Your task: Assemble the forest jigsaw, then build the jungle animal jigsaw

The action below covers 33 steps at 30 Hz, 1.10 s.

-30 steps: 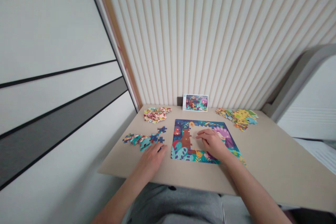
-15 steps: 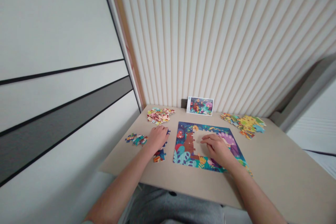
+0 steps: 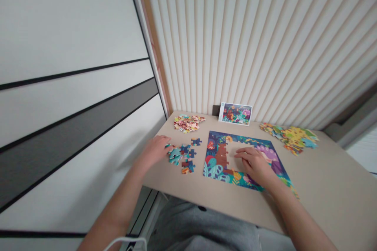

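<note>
Jigsaw: your jigsaw lies flat in the middle of the table, its joined border of plants, brown trunk and purple shapes framing a bare central gap.
Right hand: your right hand rests over the jigsaw's right part, fingers loosely parted and half bent, tips above the gap.
Left hand: your left hand reaches to the left end of the blue pieces, fingers stretched; whether they pinch a piece, you cannot tell from here.
Blue pieces: they lie loose between your left hand and the jigsaw, one dark piece on their far side.
Far left: a pink-and-cream heap.
Far right: a yellow-and-green heap.
Picture card: at the far edge, your picture card leans upright near the ribbed wall.
Near side: your grey trousers show below the table edge.
</note>
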Available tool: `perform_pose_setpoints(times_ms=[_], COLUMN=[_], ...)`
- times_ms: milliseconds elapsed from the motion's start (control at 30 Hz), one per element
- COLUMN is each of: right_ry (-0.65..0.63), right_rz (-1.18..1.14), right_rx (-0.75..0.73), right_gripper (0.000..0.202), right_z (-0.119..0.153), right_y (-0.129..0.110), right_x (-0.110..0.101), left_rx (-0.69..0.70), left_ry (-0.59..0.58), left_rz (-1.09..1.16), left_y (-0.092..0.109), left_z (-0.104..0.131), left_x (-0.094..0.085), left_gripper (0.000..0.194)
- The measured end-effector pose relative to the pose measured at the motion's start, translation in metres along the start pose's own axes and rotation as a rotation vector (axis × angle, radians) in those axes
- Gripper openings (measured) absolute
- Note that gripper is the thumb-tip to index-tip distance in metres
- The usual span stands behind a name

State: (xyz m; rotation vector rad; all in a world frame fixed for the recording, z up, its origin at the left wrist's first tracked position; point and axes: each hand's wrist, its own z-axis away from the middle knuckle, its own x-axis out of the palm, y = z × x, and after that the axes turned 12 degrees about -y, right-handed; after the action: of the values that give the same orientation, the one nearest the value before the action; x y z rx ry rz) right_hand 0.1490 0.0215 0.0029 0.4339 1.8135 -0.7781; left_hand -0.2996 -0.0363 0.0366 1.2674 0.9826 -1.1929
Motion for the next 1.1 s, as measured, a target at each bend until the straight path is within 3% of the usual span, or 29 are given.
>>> perform_pose_setpoints(times_ms=[133, 300, 667, 867, 1000, 1100], right_ry=[-0.014, -0.015, -0.019, -0.027, -0.029, -0.028], right_rz=[0.006, 0.016, 0.005, 0.001, 0.007, 0.005], right_rx=[0.007, 0.022, 0.017, 0.016, 0.013, 0.016], right_gripper=[0.038, 0.038, 0.038, 0.037, 0.038, 0.038], right_z=[0.000, 0.000, 0.000, 0.001, 0.001, 0.001], right_y=[-0.001, -0.002, 0.000, -0.002, -0.002, -0.002], right_x=[0.001, 0.002, 0.003, 0.002, 0.002, 0.002], left_rx=[0.102, 0.153, 0.111, 0.139, 0.259, 0.258], left_ry=[-0.095, -0.087, -0.019, 0.122, 0.005, -0.050], left_rz=[0.073, 0.111, 0.091, 0.070, 0.044, 0.024], left_y=[-0.032, -0.031, 0.003, 0.036, 0.061, 0.072], left_z=[0.015, 0.015, 0.006, 0.014, 0.033, 0.042], left_x=[0.003, 0.011, 0.018, 0.024, 0.021, 0.018], left_gripper=[0.041, 0.053, 0.041, 0.037, 0.035, 0.035])
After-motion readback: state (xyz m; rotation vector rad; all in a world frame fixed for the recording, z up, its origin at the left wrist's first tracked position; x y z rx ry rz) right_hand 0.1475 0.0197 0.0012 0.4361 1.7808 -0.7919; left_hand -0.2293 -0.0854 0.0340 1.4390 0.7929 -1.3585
